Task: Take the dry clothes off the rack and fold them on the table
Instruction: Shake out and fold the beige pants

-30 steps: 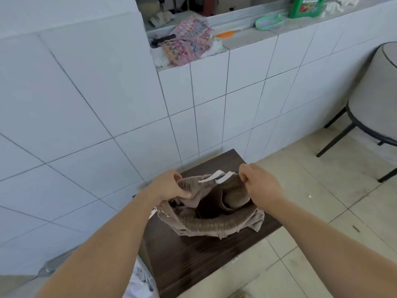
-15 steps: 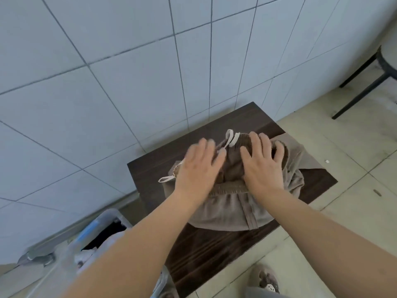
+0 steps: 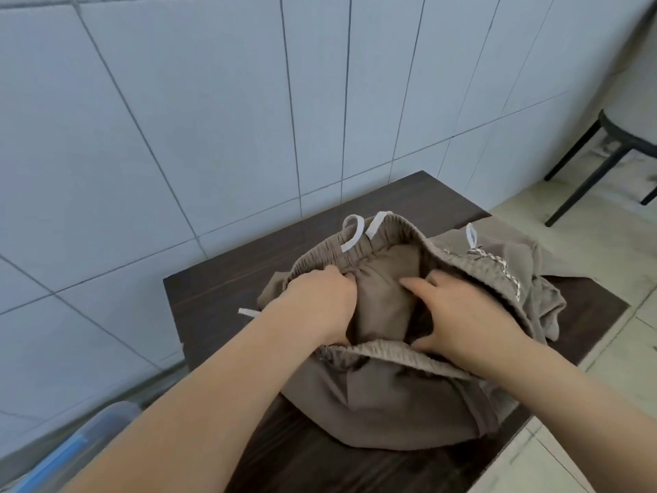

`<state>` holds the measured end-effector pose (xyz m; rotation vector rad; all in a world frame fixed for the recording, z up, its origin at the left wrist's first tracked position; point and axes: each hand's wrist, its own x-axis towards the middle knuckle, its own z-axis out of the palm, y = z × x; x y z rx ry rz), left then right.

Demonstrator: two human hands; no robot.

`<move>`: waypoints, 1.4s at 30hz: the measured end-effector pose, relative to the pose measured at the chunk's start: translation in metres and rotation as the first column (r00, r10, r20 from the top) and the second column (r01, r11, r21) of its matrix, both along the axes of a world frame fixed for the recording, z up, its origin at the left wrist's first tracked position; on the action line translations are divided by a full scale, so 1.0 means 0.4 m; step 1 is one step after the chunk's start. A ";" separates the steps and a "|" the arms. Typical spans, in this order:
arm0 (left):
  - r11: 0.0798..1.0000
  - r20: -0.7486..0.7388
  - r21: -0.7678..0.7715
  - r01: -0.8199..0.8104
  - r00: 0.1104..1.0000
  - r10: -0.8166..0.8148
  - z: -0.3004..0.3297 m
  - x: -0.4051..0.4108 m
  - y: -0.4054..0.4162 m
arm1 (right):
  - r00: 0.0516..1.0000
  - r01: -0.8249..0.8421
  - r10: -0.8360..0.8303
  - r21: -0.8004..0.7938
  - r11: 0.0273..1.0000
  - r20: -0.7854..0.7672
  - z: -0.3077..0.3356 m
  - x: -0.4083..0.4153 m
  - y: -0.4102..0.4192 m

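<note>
Both hands are down inside the open waistband of a pair of taupe drawstring shorts (image 3: 384, 403) that lie bunched on the dark wooden table (image 3: 213, 290). The left hand (image 3: 321, 304) has its fingers curled inward, knuckles up, gripping a fold of the inner fabric just under the far elastic edge. The right hand (image 3: 462, 314) is flatter: its fingers (image 3: 414, 284) reach forward, fairly straight, and press on the lining, while its thumb lies along the near edge of the waistband. The gathered waistband stands open around both wrists, its near rim draped across the forearms. White drawstring loops (image 3: 352, 233) stick up at the far edge of the waist, and another white cord end (image 3: 247, 312) lies on the table to the left. A patterned braid trim (image 3: 497, 268) runs along the right side of the cloth. Behind the table rises a white tiled wall (image 3: 213, 119); a black-legged stool (image 3: 604, 154) stands on the floor tiles to the right, and a clear plastic bin (image 3: 81, 443) shows at lower left.
</note>
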<state>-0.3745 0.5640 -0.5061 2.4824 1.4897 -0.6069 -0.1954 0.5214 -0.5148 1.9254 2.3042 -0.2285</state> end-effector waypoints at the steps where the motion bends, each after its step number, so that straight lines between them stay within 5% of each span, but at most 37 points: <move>1: 1.000 -0.023 -0.021 -0.018 1.000 0.017 -0.011 0.006 0.000 | 0.999 -0.023 0.023 -0.013 1.000 0.024 -0.010 0.011 -0.001; 6: 0.996 -0.064 -0.015 -0.093 0.994 0.092 -0.041 0.051 -0.005 | 1.000 0.026 -0.026 -0.149 0.988 0.003 -0.041 0.086 0.017; 10: 0.993 0.087 -0.015 -0.121 0.989 0.122 -0.063 0.045 0.033 | 0.979 0.197 -0.188 0.117 0.973 -0.077 -0.055 0.126 0.037; 14: 0.983 0.212 0.128 -0.134 0.972 0.105 -0.077 0.047 0.053 | 0.987 0.159 -0.150 0.301 0.940 -0.052 -0.070 0.135 0.047; 17: 0.947 0.393 0.130 -0.294 0.892 0.223 -0.050 0.039 0.042 | 0.951 0.234 -0.144 0.332 0.914 -0.274 -0.075 0.137 0.038; 19: 0.884 0.621 -0.094 -0.458 0.667 0.412 -0.021 0.030 0.032 | 0.861 0.305 -0.114 0.324 0.895 -0.496 -0.047 0.134 0.022; 21: 0.710 0.761 -0.505 -0.491 0.135 0.635 0.034 0.036 0.014 | 0.754 0.329 -0.081 0.269 0.905 -0.652 0.003 0.123 0.003; 23: 0.566 0.654 -0.753 -0.336 -0.287 0.699 0.098 0.049 -0.011 | 0.618 0.342 -0.076 0.181 0.922 -0.782 0.046 0.110 -0.018; 25: 0.511 0.554 -0.830 -0.223 -0.440 0.707 0.176 0.059 -0.049 | 0.565 0.295 -0.007 0.194 0.936 -0.825 0.085 0.105 -0.051; 26: 0.497 0.531 -0.844 -0.203 -0.458 0.713 0.207 0.062 -0.066 | 0.638 0.267 0.035 0.264 0.927 -0.770 0.094 0.104 -0.063; 28: 0.504 0.537 -0.839 -0.205 -0.459 0.708 0.262 0.059 -0.109 | 0.872 0.116 0.174 0.538 0.835 -0.457 0.110 0.102 -0.097; 30: 0.531 0.566 -0.820 -0.214 -0.444 0.695 0.294 0.053 -0.158 | 0.894 -0.022 0.334 0.715 0.699 -0.299 0.111 0.084 -0.135; 32: 0.562 0.600 -0.796 -0.222 -0.404 0.690 0.311 0.046 -0.202 | 0.846 -0.024 0.379 0.684 0.729 -0.375 0.117 0.037 -0.178; 35: 0.581 0.617 -0.787 -0.209 -0.317 0.721 0.320 0.043 -0.265 | 0.685 0.164 0.125 0.320 0.933 -0.718 0.120 -0.028 -0.216; 39: 0.604 0.656 -0.737 -0.302 -0.108 0.747 0.306 0.029 -0.332 | 0.191 0.123 -0.251 -0.231 0.965 -0.949 0.129 -0.071 -0.244; 40: 0.650 0.723 -0.642 -0.407 -0.040 0.689 0.292 0.023 -0.335 | 0.213 0.043 -0.304 -0.302 0.952 -0.929 0.135 -0.077 -0.258; 42: 0.755 0.817 -0.227 -0.615 0.302 0.492 0.268 0.008 -0.339 | 0.478 -0.033 -0.249 -0.301 0.953 -0.842 0.145 -0.083 -0.300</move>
